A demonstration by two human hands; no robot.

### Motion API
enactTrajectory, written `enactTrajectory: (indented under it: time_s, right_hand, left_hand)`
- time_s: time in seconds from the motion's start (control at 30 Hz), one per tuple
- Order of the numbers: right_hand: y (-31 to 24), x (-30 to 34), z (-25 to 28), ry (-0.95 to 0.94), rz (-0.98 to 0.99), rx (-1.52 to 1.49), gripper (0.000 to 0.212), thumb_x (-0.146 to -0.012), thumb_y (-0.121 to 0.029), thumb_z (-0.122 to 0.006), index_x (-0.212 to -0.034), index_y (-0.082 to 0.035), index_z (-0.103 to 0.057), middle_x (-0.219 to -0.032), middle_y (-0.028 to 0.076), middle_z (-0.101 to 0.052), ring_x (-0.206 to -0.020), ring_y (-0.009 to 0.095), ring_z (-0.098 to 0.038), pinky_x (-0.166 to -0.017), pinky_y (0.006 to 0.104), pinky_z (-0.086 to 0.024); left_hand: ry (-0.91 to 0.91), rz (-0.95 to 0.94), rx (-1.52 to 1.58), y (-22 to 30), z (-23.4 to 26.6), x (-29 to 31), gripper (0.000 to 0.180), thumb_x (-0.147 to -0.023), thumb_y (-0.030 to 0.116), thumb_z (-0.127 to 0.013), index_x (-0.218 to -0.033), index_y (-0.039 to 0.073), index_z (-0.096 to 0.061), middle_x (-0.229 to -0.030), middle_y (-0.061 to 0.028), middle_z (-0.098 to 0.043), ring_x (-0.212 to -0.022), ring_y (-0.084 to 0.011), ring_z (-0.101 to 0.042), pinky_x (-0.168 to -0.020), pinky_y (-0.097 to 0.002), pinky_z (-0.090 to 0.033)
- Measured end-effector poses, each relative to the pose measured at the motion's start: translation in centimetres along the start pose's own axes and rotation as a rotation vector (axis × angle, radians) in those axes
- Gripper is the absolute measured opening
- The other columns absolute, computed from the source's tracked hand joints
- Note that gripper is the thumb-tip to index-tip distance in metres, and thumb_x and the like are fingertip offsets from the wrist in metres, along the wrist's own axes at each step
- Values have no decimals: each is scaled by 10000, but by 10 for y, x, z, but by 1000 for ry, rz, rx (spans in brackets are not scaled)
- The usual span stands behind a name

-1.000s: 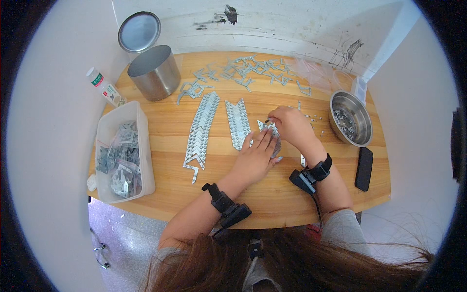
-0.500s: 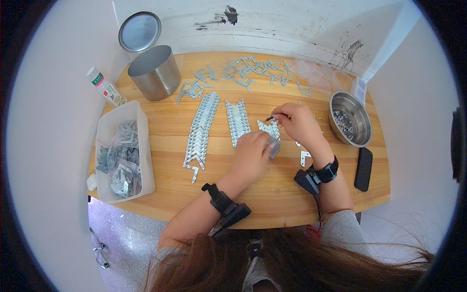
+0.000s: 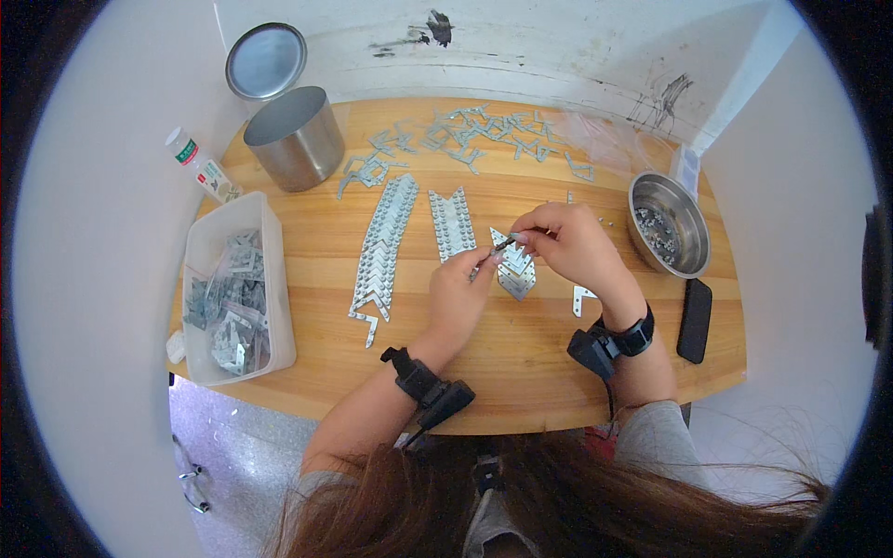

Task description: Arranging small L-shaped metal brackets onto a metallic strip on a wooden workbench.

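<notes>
The step in hand looks to be fine fingertip work over the right-hand row of flat L-shaped metal brackets. The right hand has its thumb and forefinger closed on a slim dark piece (too small here to name more closely), held at the far left of that row. The left hand has its fingers drawn together at the near-left end of the same piece; whether they grip it, or something else with it, I cannot tell.

The brackets lie nested in a chevron pattern, just right of a studded middle row and well apart from a longer studded row on the left. A loose L-bracket lies near the right forearm, and a steel bowl with small metal pieces in it stands farther right.

As I judge it, the next move calls for a steady pinch and close control of the dark piece's angle, with both hands kept light so the nested brackets do not slide out of line.

Half a second ago the left hand was blurred over the near part of the bracket row; now it is farther left, meeting the right fingertips, and the row's near pointed end is uncovered. The right hand's fingertips have come slightly nearer, while the loose L-bracket appears unmoved.
</notes>
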State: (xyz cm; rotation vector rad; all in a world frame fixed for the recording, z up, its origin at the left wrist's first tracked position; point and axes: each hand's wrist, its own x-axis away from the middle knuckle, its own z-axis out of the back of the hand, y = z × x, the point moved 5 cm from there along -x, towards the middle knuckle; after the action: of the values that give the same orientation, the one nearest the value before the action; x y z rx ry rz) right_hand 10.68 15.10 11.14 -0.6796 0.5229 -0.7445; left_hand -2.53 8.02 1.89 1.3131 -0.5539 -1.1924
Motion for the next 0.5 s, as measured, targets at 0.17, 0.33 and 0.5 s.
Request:
enactTrajectory:
  time_s: [0.17,0.33,0.5]
  right_hand:
    - [-11,2,2,19,44,87,127,-782,-80,-641,-882,-28,-698,-820,154,-675,-757,312,-652,-681,378,-513]
    - [-19,4,0,2,92,162,120,-785,-97,-629,-861,-33,-696,-803,156,-670,-751,324,-644,-693,393,-512]
    - [-22,4,1,16,110,184,115,-777,-92,-627,-850,-36,-695,-784,155,-665,-746,331,-639,-693,400,-511]
  left_hand:
    - [0,-74,-64,6,3,0,155,-858,127,-665,-945,2,-691,-754,-122,-670,-625,-166,-594,-593,-284,-457]
    - [-25,-112,-129,12,4,0,160,-854,114,-655,-965,3,-687,-861,-153,-682,-737,-244,-655,-666,-311,-498]
    - [-34,-119,-134,19,5,-1,169,-857,104,-645,-989,6,-681,-912,-155,-682,-784,-245,-663,-698,-312,-507]
